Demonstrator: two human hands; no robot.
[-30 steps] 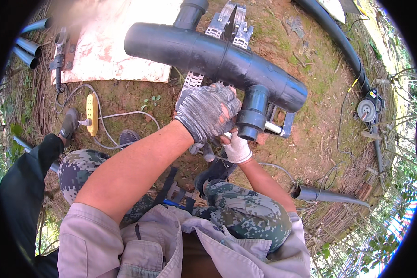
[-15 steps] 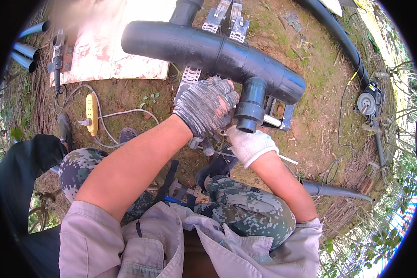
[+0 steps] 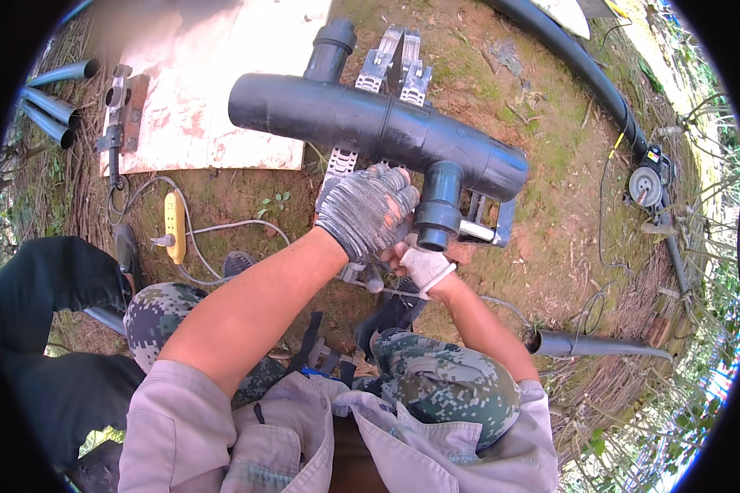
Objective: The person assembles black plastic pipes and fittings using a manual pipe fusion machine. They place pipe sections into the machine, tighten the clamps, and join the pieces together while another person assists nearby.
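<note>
1. Two gloved hands have closed in on the short branch outlet [image 3: 438,215] of a large black pipe tee [image 3: 378,127], which lies across a metal clamp frame [image 3: 395,70] on bare earth; half a second ago the right hand sat lower and clear of the socket.
2. The right hand [image 3: 423,264], in a white glove, has risen to just under the outlet's open mouth, fingers curled around something small that cannot be made out.
3. The left hand [image 3: 366,209], in a grey knit glove, has barely moved; it is arched just beside the outlet with fingers bent downward, and what they grip, if anything, is hidden.
4. The shift suggests work now centres on the socket rim.
5. Both bare forearms reach forward over camouflage-clad knees; a yellow power strip [image 3: 174,226] lies to the left.
</note>
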